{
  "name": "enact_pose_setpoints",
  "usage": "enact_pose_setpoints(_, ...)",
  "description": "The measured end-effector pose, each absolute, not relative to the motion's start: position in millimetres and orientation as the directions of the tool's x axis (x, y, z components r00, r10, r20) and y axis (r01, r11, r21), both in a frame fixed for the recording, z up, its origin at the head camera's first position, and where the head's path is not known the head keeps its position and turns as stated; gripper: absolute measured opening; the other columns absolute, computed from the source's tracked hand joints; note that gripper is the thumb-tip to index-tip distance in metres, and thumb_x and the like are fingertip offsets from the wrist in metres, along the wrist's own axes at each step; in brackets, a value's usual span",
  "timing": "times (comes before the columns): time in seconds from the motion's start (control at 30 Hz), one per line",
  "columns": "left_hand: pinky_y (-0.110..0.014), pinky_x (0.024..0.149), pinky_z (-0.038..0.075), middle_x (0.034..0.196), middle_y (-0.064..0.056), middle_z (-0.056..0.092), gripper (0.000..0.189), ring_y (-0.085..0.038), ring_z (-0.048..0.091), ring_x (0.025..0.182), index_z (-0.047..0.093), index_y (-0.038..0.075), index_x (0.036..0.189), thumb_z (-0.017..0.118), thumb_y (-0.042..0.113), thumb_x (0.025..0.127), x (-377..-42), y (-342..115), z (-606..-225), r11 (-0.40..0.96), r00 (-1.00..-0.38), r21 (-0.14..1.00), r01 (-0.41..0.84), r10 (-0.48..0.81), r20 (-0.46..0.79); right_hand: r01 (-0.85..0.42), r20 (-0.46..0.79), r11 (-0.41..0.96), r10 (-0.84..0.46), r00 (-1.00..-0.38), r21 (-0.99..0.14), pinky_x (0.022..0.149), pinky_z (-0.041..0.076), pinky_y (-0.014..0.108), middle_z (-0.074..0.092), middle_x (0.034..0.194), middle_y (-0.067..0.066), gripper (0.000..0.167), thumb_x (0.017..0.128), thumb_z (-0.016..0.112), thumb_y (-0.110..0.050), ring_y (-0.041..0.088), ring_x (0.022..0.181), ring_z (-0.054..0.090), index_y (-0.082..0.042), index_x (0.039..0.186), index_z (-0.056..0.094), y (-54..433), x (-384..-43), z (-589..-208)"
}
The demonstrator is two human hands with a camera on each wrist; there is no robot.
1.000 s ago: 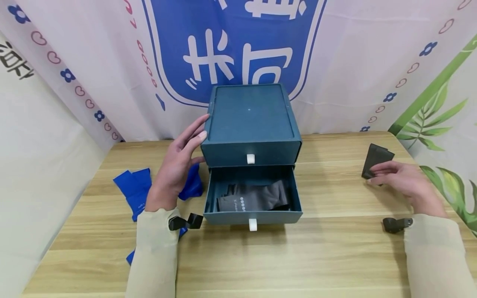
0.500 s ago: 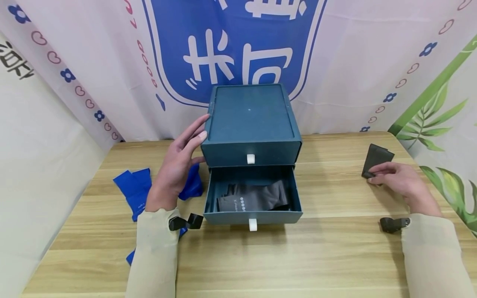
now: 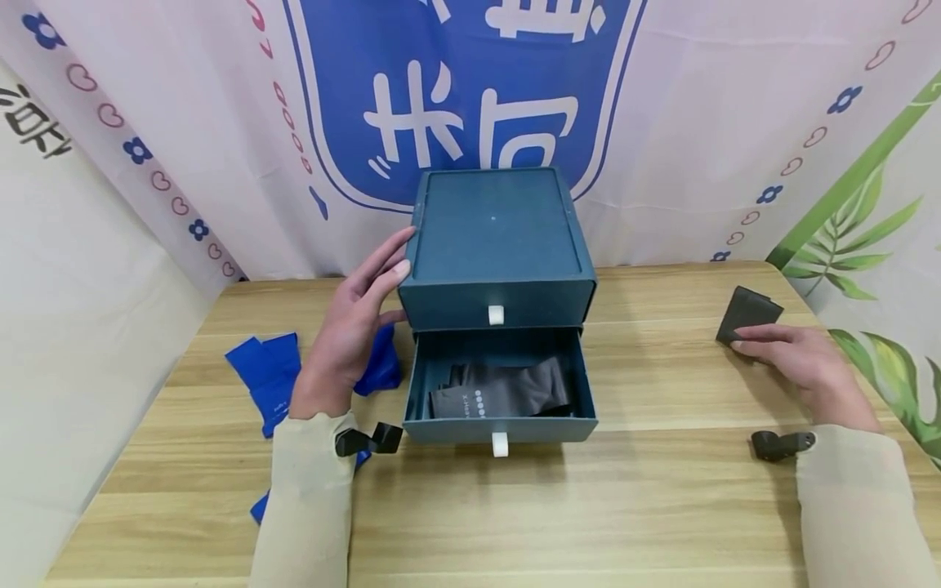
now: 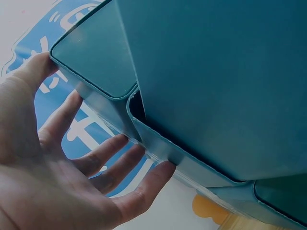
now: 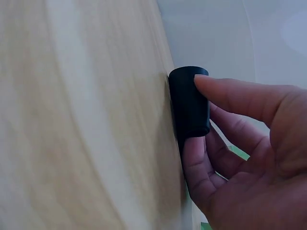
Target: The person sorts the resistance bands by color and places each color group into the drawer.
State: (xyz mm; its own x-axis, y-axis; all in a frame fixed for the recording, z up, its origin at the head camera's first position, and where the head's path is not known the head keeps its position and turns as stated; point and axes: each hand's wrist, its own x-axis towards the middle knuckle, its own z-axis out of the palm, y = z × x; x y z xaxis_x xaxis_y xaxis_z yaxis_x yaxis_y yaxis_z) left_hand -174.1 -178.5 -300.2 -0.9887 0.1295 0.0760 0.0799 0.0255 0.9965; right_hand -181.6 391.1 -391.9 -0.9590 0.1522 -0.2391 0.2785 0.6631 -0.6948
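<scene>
Pale wood-grain worktop (image 3: 662, 506) stands before a white printed curtain (image 3: 698, 163). A dark teal two-drawer cabinet (image 3: 500, 229) has its lower drawer (image 3: 452, 432) pulled out, a dark grey flat band (image 3: 507, 394) inside. The left hand (image 3: 345, 327), fingers extended, rests against the cabinet's left side; the right hand (image 3: 801, 355) pinches a folded black flat band (image 3: 750, 312) near the worktop's right edge.

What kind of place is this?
Probably a staged tabletop work area, maybe a recording booth: a wood-grain table, printed cloth hangings behind and beside it, and a small drawer unit standing on top.
</scene>
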Motion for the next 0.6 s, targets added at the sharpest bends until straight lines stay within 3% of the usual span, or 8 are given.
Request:
enact_pose_setpoints(0.1, -0.068, 0.117, 0.041, 0.171, 0.004, 0.043, 0.05, -0.026, 0.042, 0.153, 0.049, 0.046, 0.16, 0.056, 0.046, 0.11, -174, -179, -301, 0.024, -0.989, 0.997, 0.077, 0.129, 0.073, 0.283, -0.24, 0.643, 0.156, -0.958, -0.712, 0.095, 0.035, 0.03, 0.039, 0.166, 0.031, 0.041, 0.103, 0.07, -0.051, 0.039, 0.135, 0.044, -0.027, 0.136, 0.076, 392, -181, -392)
enact_pose_setpoints(0.2, -0.068, 0.117, 0.04, 0.171, 0.004, 0.042, 0.05, -0.026, 0.041, 0.153, 0.049, 0.045, 0.16, 0.056, 0.046, 0.11, -173, -179, -301, 0.022, -0.989, 0.997, 0.074, 0.128, 0.071, 0.298, -0.25, 0.579, 0.164, -0.954, -0.758, 0.086, 0.043, 0.021, 0.036, 0.167, 0.029, 0.033, 0.104, 0.068, -0.051, 0.014, 0.115, 0.059, -0.036, 0.132, 0.075, 391, -180, -392)
enact_pose_setpoints(0.27, -0.067, 0.117, 0.041, 0.171, 0.004, 0.042, 0.05, -0.026, 0.04, 0.153, 0.049, 0.045, 0.16, 0.056, 0.046, 0.11, -173, -179, -301, 0.025, -0.989, 0.997, 0.073, 0.128, 0.069, 0.308, -0.258, 0.487, 0.17, -0.951, -0.817, 0.082, 0.051, 0.015, 0.026, 0.17, 0.03, 0.022, 0.104, 0.069, -0.047, -0.005, 0.099, 0.058, -0.041, 0.125, 0.075, 391, -179, -392)
enact_pose_setpoints(0.33, -0.067, 0.117, 0.041, 0.171, 0.004, 0.043, 0.05, -0.026, 0.041, 0.153, 0.049, 0.046, 0.16, 0.056, 0.046, 0.11, -173, -179, -302, 0.025, -0.989, 0.997, 0.074, 0.129, 0.07, 0.312, -0.267, 0.357, 0.17, -0.949, -0.881, 0.08, 0.056, 0.012, 0.017, 0.174, 0.028, 0.013, 0.104, 0.072, -0.04, -0.013, 0.091, 0.061, -0.044, 0.116, 0.075, 390, -179, -390)
enact_pose_setpoints(0.43, -0.066, 0.116, 0.042, 0.171, 0.004, 0.043, 0.05, -0.025, 0.041, 0.153, 0.049, 0.046, 0.159, 0.056, 0.047, 0.11, -173, -179, -302, 0.026, -0.989, 0.997, 0.074, 0.129, 0.07, 0.26, -0.242, 0.129, 0.138, -0.96, -0.957, 0.078, 0.058, 0.012, 0.047, 0.16, 0.015, 0.015, 0.103, 0.075, -0.024, -0.01, 0.088, 0.067, -0.038, 0.108, 0.079, 389, -178, -387)
enact_pose_setpoints(0.5, -0.066, 0.116, 0.042, 0.17, 0.004, 0.043, 0.05, -0.026, 0.041, 0.153, 0.049, 0.046, 0.159, 0.056, 0.046, 0.11, -174, -178, -301, 0.024, -0.989, 0.997, 0.076, 0.129, 0.072, 0.203, -0.204, -0.018, 0.101, -0.974, -0.979, 0.078, 0.061, 0.015, 0.068, 0.133, -0.004, 0.019, 0.103, 0.073, -0.013, -0.003, 0.087, 0.072, -0.031, 0.105, 0.081, 388, -178, -383)
enact_pose_setpoints(0.57, -0.066, 0.116, 0.042, 0.17, 0.004, 0.043, 0.05, -0.026, 0.041, 0.153, 0.049, 0.046, 0.159, 0.056, 0.046, 0.11, -174, -178, -301, 0.023, -0.989, 0.997, 0.076, 0.13, 0.072, 0.146, -0.157, -0.147, 0.066, -0.985, -0.978, 0.078, 0.063, 0.019, 0.072, 0.106, -0.018, 0.025, 0.103, 0.07, -0.003, 0.003, 0.087, 0.076, -0.024, 0.105, 0.082, 386, -178, -379)
enact_pose_setpoints(0.6, -0.066, 0.116, 0.041, 0.17, 0.004, 0.043, 0.05, -0.026, 0.041, 0.153, 0.049, 0.046, 0.159, 0.056, 0.046, 0.11, -174, -178, -301, 0.022, -0.989, 0.997, 0.076, 0.13, 0.073, 0.12, -0.134, -0.195, 0.056, -0.989, -0.973, 0.078, 0.064, 0.021, 0.075, 0.102, -0.015, 0.027, 0.103, 0.067, 0.001, 0.005, 0.088, 0.077, -0.021, 0.105, 0.082, 385, -179, -377)
